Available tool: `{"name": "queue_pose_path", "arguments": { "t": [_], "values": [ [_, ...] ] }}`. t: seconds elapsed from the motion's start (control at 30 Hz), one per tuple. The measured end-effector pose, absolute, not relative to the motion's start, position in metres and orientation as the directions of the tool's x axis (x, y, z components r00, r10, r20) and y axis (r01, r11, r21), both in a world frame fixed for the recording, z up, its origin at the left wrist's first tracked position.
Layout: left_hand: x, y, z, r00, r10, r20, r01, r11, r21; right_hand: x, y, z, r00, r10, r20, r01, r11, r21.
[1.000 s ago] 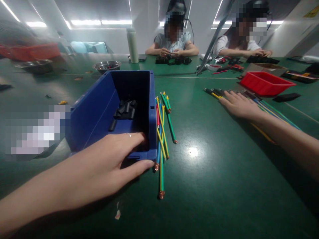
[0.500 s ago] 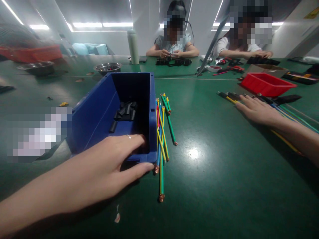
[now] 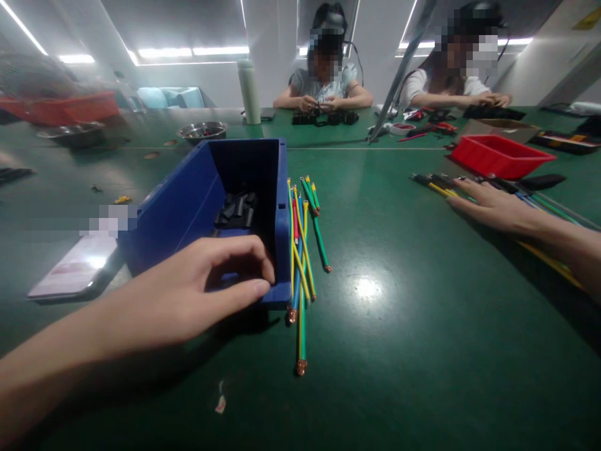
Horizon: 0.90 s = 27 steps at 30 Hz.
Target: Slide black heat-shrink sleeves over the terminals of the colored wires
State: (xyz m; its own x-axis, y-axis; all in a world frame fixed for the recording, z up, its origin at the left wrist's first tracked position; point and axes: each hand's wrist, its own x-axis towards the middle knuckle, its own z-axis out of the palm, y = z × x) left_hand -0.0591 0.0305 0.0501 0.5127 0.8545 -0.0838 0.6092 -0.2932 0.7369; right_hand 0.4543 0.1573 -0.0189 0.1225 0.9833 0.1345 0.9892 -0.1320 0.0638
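Note:
My left hand (image 3: 206, 282) hovers at the front lip of a blue plastic bin (image 3: 284, 250). Its fingers are curved and apart from the thumb, and I see nothing between them. Inside the bin lie several short black tubes (image 3: 239, 210). Along the bin's right side is a loose pile of cut wires (image 3: 303, 250), green, yellow, blue and red, some with bare copper ends. Over at the right, my right hand (image 3: 488, 203) lies flat and open on a bundle of longer wires (image 3: 544, 210) with black ends; its palm hides part of them.
A red tray (image 3: 500, 156) stands beyond my right hand. Left of the bin lies a phone (image 3: 70, 269). Farther back are a metal bowl (image 3: 203, 131), a pale bottle (image 3: 248, 91) and two people working across the green table (image 3: 399, 351). A paper scrap (image 3: 220, 404) lies in front.
My left hand has come up and back from the bin's front wall, which its fingers and thumb straddled before. My right hand stays on the wire bundle.

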Motion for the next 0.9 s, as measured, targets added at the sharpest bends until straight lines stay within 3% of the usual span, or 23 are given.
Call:
{"name": "queue_pose_path", "arguments": {
  "t": [0.1, 0.27, 0.3, 0.37, 0.43, 0.5, 0.63, 0.77, 0.9],
  "values": [
    [-0.055, 0.032, 0.046, 0.468, 0.883, -0.036, 0.553, -0.261, 0.791, 0.432, 0.145, -0.009, 0.066, 0.981, 0.184, 0.998, -0.064, -0.015],
    [-0.046, 0.036, 0.046, 0.409, 0.912, 0.003, 0.492, -0.223, 0.841, 0.352, 0.09, 0.003, -0.222, 0.94, 0.258, 0.957, 0.261, -0.126],
    [-0.045, 0.037, 0.047, 0.408, 0.913, 0.0, 0.498, -0.223, 0.838, 0.332, 0.075, 0.003, -0.334, 0.909, 0.25, 0.916, 0.375, -0.141],
    [-0.044, 0.038, 0.047, 0.417, 0.909, -0.021, 0.521, -0.22, 0.825, 0.296, 0.049, -0.001, -0.617, 0.708, 0.344, 0.713, 0.687, -0.136],
    [-0.046, 0.039, 0.047, 0.423, 0.904, -0.06, 0.548, -0.203, 0.812, 0.271, 0.03, -0.008, -0.726, 0.589, 0.356, 0.598, 0.796, -0.097],
    [-0.049, 0.04, 0.046, 0.418, 0.904, -0.092, 0.566, -0.18, 0.805, 0.259, 0.022, -0.015, -0.753, 0.568, 0.333, 0.579, 0.812, -0.076],
    [-0.054, 0.043, 0.045, 0.435, 0.889, -0.145, 0.593, -0.161, 0.789, 0.261, 0.023, -0.022, -0.722, 0.62, 0.306, 0.609, 0.78, -0.144],
    [-0.06, 0.045, 0.043, 0.469, 0.859, -0.205, 0.592, -0.133, 0.795, 0.263, 0.019, -0.013, -0.676, 0.614, 0.407, 0.6, 0.78, -0.18],
    [-0.066, 0.046, 0.04, 0.451, 0.861, -0.234, 0.578, -0.081, 0.812, 0.26, 0.011, -0.009, -0.617, 0.611, 0.496, 0.646, 0.753, -0.124]
  ]
}}
